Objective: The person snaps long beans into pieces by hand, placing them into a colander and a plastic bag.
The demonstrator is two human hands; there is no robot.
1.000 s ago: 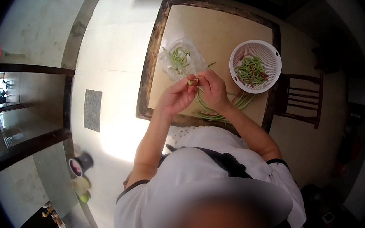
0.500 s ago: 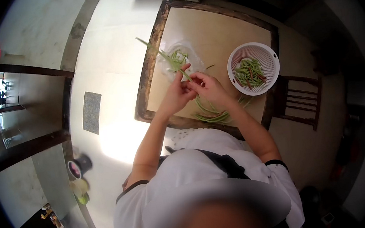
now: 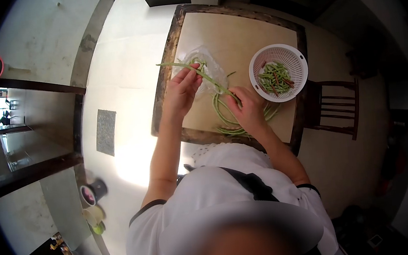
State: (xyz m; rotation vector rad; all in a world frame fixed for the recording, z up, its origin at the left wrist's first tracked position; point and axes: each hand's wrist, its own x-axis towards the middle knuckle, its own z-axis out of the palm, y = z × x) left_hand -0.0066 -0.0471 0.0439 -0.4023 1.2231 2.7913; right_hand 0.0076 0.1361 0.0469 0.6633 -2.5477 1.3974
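Note:
A long green bean (image 3: 213,81) stretches between my two hands above the table. My left hand (image 3: 184,90) pinches it near its left part, and the free end sticks out past the fingers to the left. My right hand (image 3: 247,107) is closed on its other end. Just behind my left hand lies a clear plastic bag (image 3: 216,71) with green scraps on it. More long beans (image 3: 232,131) lie curled on the table under and beside my right hand. Farther right stands a white colander (image 3: 297,59) holding short cut bean pieces (image 3: 276,78), some of them reddish.
The square table (image 3: 244,30) has a dark worn wooden rim. A wooden chair (image 3: 335,107) stands at its right side. On the floor to the left are a grey mat (image 3: 105,132) and a dark bucket (image 3: 95,191).
My hands have moved apart, the right one going right and down. The bean between them now shows along its length, its free end lower than before.

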